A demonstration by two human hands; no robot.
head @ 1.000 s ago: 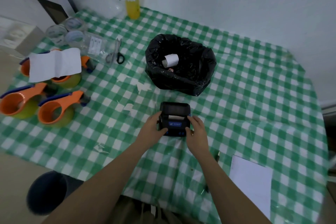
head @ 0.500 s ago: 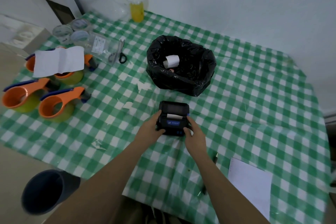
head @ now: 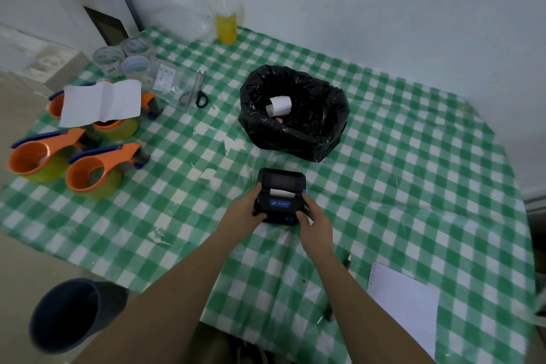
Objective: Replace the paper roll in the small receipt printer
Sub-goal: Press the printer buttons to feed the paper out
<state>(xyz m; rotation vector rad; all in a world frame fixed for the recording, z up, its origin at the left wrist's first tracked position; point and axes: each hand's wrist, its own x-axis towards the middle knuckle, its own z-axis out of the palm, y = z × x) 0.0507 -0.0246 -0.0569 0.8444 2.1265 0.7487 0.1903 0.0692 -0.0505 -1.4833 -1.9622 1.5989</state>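
Observation:
A small black receipt printer (head: 280, 194) with a blue label sits on the green checked tablecloth in front of me. A strip of white paper (head: 281, 193) shows at its slot, just below the lid. My left hand (head: 245, 212) grips the printer's left side. My right hand (head: 313, 221) grips its right side, thumb on the front near the blue buttons. Behind the printer stands a bin lined with a black bag (head: 295, 111), and a white paper roll (head: 278, 105) lies inside it.
Three orange tape dispensers (head: 88, 168) stand at the left, one under a white sheet (head: 100, 102). Scissors (head: 193, 91), clear tape rolls (head: 124, 57) and a yellow drink cup (head: 226, 23) lie at the back. A white sheet (head: 403, 303) lies near right. A dark stool (head: 74, 315) stands below left.
Both hands stay on the printer's sides. The printer has shifted slightly away from me, and the white paper strip shows more plainly at the slot.

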